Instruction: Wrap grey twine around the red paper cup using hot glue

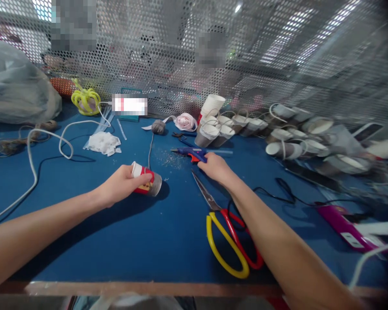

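My left hand point(126, 184) is closed around a red and white paper cup point(142, 187), tipped on its side with its base toward the right. Grey cord covers the base end, and a strand runs from it up to a small ball of grey cord point(158, 126). My right hand point(216, 166) grips the handle of a blue glue gun point(194, 152) with an orange trigger; its nozzle points left. Below that hand lie large scissors point(218, 211) with one yellow and one red handle loop, blades up and to the left. Small glue scraps dot the table near the nozzle.
Handled paper cups point(208, 131) stand at the back; more cups point(284, 150) lie at right. A pink ribbon roll point(185, 122), white scraps point(104, 143) and a yellow crown-like object point(85, 101) sit farther back. White cable point(32, 159) loops at left. A purple power strip point(342, 228) lies right.
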### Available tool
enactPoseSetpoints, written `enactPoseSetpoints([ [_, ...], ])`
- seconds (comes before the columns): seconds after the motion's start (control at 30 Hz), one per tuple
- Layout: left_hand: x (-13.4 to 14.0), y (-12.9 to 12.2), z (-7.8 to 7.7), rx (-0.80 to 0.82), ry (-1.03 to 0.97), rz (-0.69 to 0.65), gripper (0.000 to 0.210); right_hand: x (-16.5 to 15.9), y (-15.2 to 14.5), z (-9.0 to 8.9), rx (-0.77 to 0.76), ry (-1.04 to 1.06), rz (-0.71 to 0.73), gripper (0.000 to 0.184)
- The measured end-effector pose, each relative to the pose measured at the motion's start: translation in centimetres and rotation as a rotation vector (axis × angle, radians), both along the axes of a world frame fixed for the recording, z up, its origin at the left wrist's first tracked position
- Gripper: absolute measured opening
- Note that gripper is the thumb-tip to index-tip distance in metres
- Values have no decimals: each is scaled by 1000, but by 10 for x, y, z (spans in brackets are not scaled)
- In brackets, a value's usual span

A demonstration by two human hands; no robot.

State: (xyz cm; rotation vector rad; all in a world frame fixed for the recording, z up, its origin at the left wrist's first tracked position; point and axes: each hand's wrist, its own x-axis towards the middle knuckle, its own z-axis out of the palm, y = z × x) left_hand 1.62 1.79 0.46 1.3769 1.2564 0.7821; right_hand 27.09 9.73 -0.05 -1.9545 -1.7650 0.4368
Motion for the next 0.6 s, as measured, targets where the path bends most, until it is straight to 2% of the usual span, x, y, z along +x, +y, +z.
enactPoseSetpoints([
  [0.03,0,0,0,-4,2,-4,30,0,-2,2,11,33,-9,11],
  [0.13,-1,1,-1,-9,18,-23,33,-2,-14,17,62,162,-3,26],
  [0.2,-2,2,-1,-17,32,-25,35,-5,-27,31,73,276,42,27],
  [0.27,-3,4,-1,-30,26,-23,34,-9,-43,43,-38,531,118,21],
  [0.3,-3,4,-1,-42,19,-22,34,-12,-52,47,-89,579,136,21],
  [0.4,-4,6,1,-99,-17,-17,31,-21,-74,53,-186,541,253,21],
  [0.47,-5,6,1,-150,-52,0,28,-24,-83,52,-195,486,336,19],
  [0.6,-4,7,3,-211,-126,22,24,-23,-89,47,-143,447,337,18],
])
